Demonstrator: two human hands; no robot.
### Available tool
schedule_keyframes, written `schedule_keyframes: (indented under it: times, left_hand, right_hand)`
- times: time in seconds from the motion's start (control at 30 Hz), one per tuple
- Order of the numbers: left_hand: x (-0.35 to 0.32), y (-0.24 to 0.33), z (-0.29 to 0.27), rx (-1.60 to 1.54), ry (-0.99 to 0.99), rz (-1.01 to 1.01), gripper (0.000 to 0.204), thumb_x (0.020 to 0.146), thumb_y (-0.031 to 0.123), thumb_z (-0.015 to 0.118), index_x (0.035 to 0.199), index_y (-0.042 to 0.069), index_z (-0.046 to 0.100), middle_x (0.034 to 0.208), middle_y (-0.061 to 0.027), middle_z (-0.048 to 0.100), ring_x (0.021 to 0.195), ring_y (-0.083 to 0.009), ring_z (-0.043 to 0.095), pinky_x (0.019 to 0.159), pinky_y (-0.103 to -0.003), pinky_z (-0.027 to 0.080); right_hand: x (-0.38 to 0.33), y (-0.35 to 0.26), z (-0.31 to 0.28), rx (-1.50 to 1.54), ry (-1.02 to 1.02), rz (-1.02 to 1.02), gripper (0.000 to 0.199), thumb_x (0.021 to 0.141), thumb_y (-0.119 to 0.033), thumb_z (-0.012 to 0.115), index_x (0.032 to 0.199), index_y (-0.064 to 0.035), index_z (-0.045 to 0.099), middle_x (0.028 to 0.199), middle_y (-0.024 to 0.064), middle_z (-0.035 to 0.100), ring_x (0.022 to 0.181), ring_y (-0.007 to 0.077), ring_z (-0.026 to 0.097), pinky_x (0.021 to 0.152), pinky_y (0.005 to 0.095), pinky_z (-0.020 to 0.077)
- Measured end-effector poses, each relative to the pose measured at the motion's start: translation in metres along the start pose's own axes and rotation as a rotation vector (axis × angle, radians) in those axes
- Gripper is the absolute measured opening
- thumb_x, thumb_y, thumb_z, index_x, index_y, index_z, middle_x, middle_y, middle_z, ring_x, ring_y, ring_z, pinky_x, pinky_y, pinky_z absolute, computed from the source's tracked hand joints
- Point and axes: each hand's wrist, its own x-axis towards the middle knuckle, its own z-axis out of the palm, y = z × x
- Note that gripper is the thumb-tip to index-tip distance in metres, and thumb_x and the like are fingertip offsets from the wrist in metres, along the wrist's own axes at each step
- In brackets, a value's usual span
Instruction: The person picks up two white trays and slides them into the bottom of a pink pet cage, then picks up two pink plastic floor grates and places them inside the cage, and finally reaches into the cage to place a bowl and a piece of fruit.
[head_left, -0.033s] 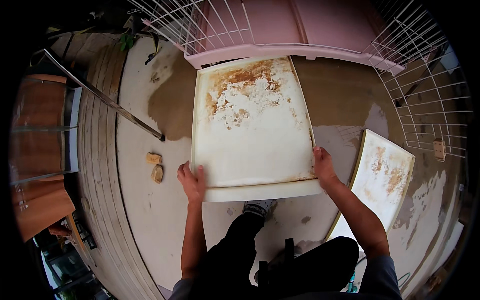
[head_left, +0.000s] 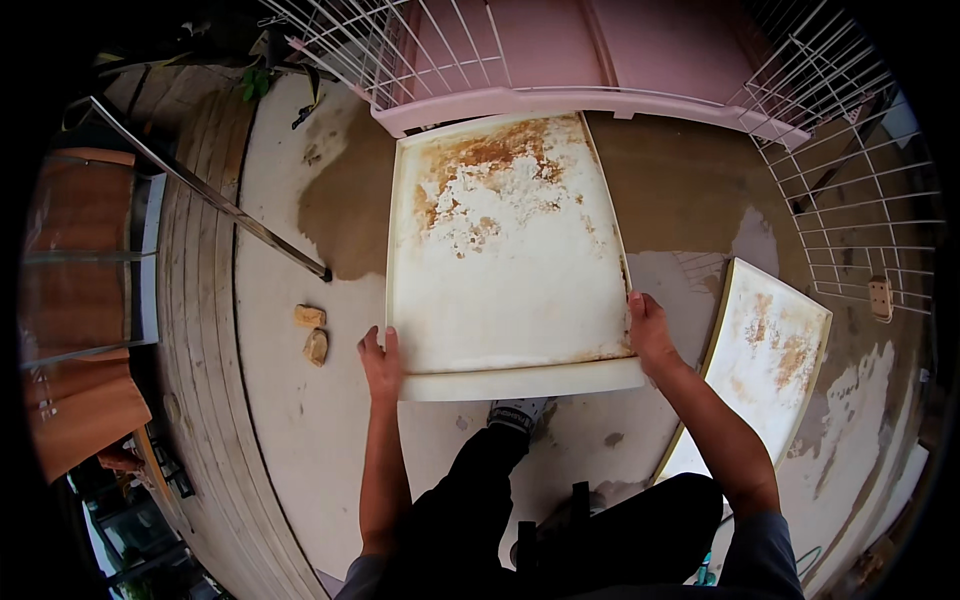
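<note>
I hold a large cream plastic tray (head_left: 510, 280) with both hands at its near edge. Brown rust-like stains and flaking white crust cover its inside, thickest at the far end. My left hand (head_left: 380, 362) grips the near left corner and my right hand (head_left: 650, 335) grips the near right side. The tray's far edge reaches the pink plastic base (head_left: 560, 100) of a wire cage. My dark trouser legs and one shoe (head_left: 517, 412) show below the tray.
A second stained cream tray (head_left: 770, 350) lies tilted on the concrete at my right. White wire cage panels (head_left: 860, 200) stand at the back and right. Two small stones (head_left: 312, 332), a slanted metal bar (head_left: 230, 210) and wooden decking (head_left: 195, 330) are at my left.
</note>
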Motion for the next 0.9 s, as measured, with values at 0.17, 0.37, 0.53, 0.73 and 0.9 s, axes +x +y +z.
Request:
schedule_keyframes:
  times: [0.17, 0.37, 0.53, 0.73, 0.9]
  left_hand:
    - [0.026, -0.021, 0.0, -0.708, -0.377, -0.703, 0.058, 0.093, 0.049, 0.044, 0.119, -0.003, 0.052, 0.104, -0.0099, 0.06, 0.094, -0.0225, 0.055, 0.085, -0.036, 0.044]
    - [-0.004, 0.024, 0.02, -0.481, -0.101, -0.624, 0.059, 0.093, 0.046, 0.046, 0.112, -0.008, 0.056, 0.105, -0.0118, 0.06, 0.093, -0.0213, 0.054, 0.084, -0.032, 0.043]
    - [-0.029, 0.018, 0.009, -0.606, -0.109, -0.635, 0.06, 0.091, 0.047, 0.048, 0.109, -0.009, 0.056, 0.104, -0.0117, 0.06, 0.092, -0.0209, 0.054, 0.085, -0.032, 0.042]
    - [-0.026, 0.02, 0.004, -0.609, -0.069, -0.616, 0.059, 0.09, 0.047, 0.05, 0.109, -0.008, 0.057, 0.104, -0.0122, 0.06, 0.093, -0.0213, 0.055, 0.085, -0.032, 0.042]
    - [-0.018, 0.018, 0.011, -0.626, -0.05, -0.581, 0.058, 0.089, 0.045, 0.051, 0.111, -0.008, 0.056, 0.105, -0.0124, 0.06, 0.095, -0.0224, 0.055, 0.085, -0.033, 0.043]
  right_hand:
    - [0.003, -0.003, -0.001, 0.021, -0.045, 0.177, 0.048, 0.096, -0.04, 0.041, 0.096, 0.0047, 0.057, 0.077, 0.0107, 0.057, 0.071, 0.0194, 0.05, 0.069, 0.0346, 0.0435]
    - [0.005, -0.004, -0.008, 0.086, 0.136, 0.313, 0.051, 0.093, -0.043, 0.045, 0.104, 0.0046, 0.059, 0.087, 0.0117, 0.062, 0.078, 0.0202, 0.054, 0.075, 0.0328, 0.0443]
    - [-0.024, 0.013, -0.01, 0.009, 0.143, 0.226, 0.059, 0.093, -0.046, 0.042, 0.113, 0.0074, 0.056, 0.097, 0.0171, 0.063, 0.088, 0.0243, 0.056, 0.083, 0.033, 0.0434]
    - [-0.049, 0.013, 0.0, 0.099, 0.179, 0.277, 0.064, 0.092, -0.05, 0.039, 0.114, 0.0079, 0.056, 0.111, 0.0225, 0.06, 0.105, 0.0292, 0.054, 0.093, 0.0334, 0.0382]
    - [-0.051, 0.026, 0.004, 0.08, 0.237, 0.327, 0.064, 0.092, -0.052, 0.04, 0.107, 0.0071, 0.059, 0.099, 0.0226, 0.062, 0.091, 0.0296, 0.055, 0.087, 0.0347, 0.0407]
